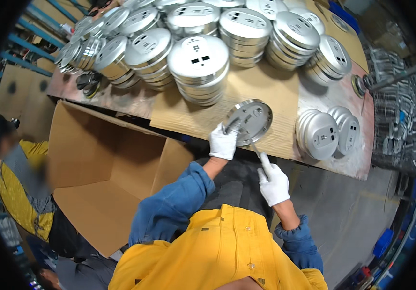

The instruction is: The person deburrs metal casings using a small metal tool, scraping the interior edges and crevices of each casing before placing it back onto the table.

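Note:
My left hand point(223, 141), in a white glove, grips a round silvery metal cover point(260, 122) by its near left edge. The cover is tilted at the table's front edge with its hollow, rimmed side facing up, and it has several small cutouts. In my right hand point(273, 182), also gloved in white, is a thin rod-like hand tool point(255, 149) whose exact kind I cannot make out. Its far end reaches the cover's near rim. Just beyond the cover stands a stack of similar round covers point(198, 63), outer faces up.
More stacked covers point(244, 34) crowd the back of the table, over a cardboard sheet point(179, 113). Fanned covers point(317, 135) lie to the right. A big open cardboard box point(92, 193) stands front left, with another person point(29, 193) beside it. Wrapped metal parts point(394, 106) are far right.

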### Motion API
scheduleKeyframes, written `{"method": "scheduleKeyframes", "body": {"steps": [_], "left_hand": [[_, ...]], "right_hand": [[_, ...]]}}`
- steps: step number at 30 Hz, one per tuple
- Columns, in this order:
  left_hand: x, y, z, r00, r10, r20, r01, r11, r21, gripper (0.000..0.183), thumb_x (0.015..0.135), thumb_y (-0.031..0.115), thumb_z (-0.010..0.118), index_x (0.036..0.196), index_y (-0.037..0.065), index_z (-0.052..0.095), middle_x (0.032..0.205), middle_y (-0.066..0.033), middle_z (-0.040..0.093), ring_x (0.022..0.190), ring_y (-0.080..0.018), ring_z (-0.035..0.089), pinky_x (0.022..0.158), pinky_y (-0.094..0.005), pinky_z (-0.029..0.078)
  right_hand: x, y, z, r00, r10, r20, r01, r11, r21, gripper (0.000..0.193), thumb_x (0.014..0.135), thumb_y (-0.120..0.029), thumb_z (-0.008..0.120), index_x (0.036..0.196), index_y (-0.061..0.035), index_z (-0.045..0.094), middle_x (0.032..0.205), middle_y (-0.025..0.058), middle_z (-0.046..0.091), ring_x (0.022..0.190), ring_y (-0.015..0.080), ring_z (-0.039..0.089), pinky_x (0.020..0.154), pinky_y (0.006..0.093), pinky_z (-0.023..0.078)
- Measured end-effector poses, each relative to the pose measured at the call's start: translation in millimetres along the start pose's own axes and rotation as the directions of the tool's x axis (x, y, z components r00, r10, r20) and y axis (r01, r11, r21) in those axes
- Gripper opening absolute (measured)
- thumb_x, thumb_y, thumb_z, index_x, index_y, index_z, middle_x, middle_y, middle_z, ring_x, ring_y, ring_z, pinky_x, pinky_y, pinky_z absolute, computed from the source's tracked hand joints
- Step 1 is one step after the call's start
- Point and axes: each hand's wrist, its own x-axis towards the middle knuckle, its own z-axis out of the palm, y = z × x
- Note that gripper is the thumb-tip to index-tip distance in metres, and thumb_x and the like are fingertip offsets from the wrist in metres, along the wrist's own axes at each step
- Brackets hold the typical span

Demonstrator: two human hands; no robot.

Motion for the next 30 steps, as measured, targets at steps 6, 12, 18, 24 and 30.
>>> {"method": "scheduleKeyframes", "body": {"steps": [6,12,18,24,30], "left_hand": [[-4,13,-6,0.990,-0.013,0.140,0.030,0.992,-0.122,0.032,0.084,0.018,0.072,0.105,-0.003,0.061,0.096,-0.0096,0.068,0.085,-0.0118,0.062,0.077,-0.0258,0.049],[17,42,-21,0.958,0.028,0.284,-0.039,0.999,0.033,0.026,0.083,0.017,0.070,0.101,-0.001,0.066,0.091,-0.0110,0.071,0.078,-0.0161,0.066,0.071,-0.0281,0.051],[14,50,-11,0.977,0.037,0.209,-0.140,0.853,0.503,0.021,0.083,0.014,0.069,0.098,0.000,0.069,0.087,-0.0106,0.071,0.072,-0.0093,0.064,0.067,-0.0264,0.050],[4,53,-6,0.942,0.247,0.227,-0.333,0.781,0.529,0.018,0.080,0.023,0.071,0.088,0.006,0.069,0.076,-0.0127,0.067,0.069,-0.0253,0.066,0.062,-0.0334,0.050],[-5,59,-4,0.945,0.233,0.231,-0.322,0.787,0.526,0.016,0.078,0.016,0.072,0.088,0.004,0.069,0.079,-0.0142,0.067,0.071,-0.0288,0.066,0.064,-0.0326,0.051]], "right_hand": [[-2,-4,-8,0.996,0.047,0.070,-0.037,0.990,-0.138,0.044,0.086,-0.019,0.059,0.130,-0.0223,0.050,0.084,0.0117,0.060,0.074,0.0352,0.061,0.065,0.0427,0.049],[0,1,-14,0.994,-0.044,0.098,0.065,0.974,-0.217,0.046,0.086,-0.020,0.055,0.131,-0.0207,0.048,0.081,0.0116,0.059,0.066,0.0330,0.061,0.060,0.0437,0.051],[9,4,-47,0.999,-0.024,0.040,0.032,0.976,-0.216,0.039,0.088,-0.024,0.055,0.127,-0.0227,0.052,0.078,0.0132,0.060,0.066,0.0346,0.062,0.060,0.0440,0.050],[18,-18,-66,0.985,-0.024,0.172,0.078,0.947,-0.312,0.034,0.087,-0.025,0.055,0.120,-0.0197,0.059,0.072,0.0132,0.061,0.065,0.0342,0.062,0.060,0.0435,0.050],[25,-28,-67,0.968,0.006,0.253,0.080,0.942,-0.326,0.031,0.086,-0.025,0.055,0.115,-0.0165,0.062,0.075,0.0153,0.063,0.068,0.0335,0.063,0.061,0.0429,0.050]]}}
